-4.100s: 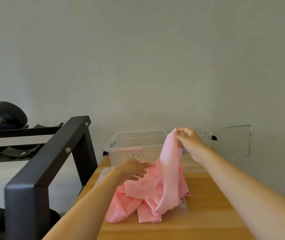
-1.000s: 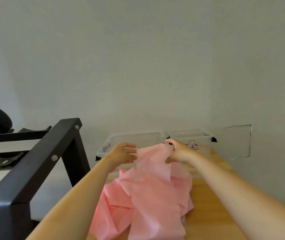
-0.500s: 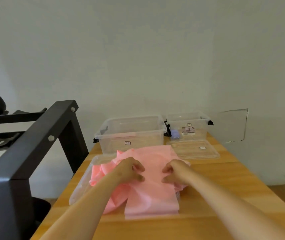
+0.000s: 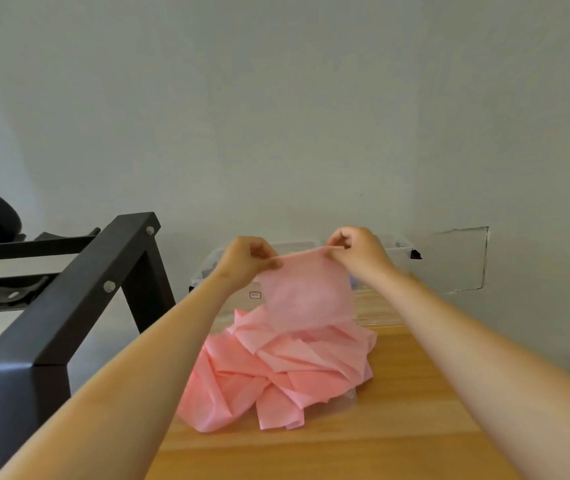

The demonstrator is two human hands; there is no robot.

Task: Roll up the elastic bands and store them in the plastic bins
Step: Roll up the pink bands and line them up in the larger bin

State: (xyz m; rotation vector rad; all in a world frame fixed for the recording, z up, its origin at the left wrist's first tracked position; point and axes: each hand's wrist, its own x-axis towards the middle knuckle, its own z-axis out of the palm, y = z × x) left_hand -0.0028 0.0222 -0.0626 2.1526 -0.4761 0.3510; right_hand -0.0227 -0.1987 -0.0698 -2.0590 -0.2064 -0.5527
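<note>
Both hands, left [image 4: 245, 259] and right [image 4: 356, 252], pinch the top edge of an unrolled pink elastic band [image 4: 287, 358] above the table [image 4: 415, 427]; rolling and storing in the bins [image 4: 403, 245] remain.

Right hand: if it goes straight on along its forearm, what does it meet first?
Probably the clear plastic bin just behind the right hand, which pinches the pink elastic band; depth is unclear.

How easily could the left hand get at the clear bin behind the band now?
Probably yes: the left hand is raised just in front of the clear bin, with nothing between. But it pinches the pink band, so it must let go first.
</note>
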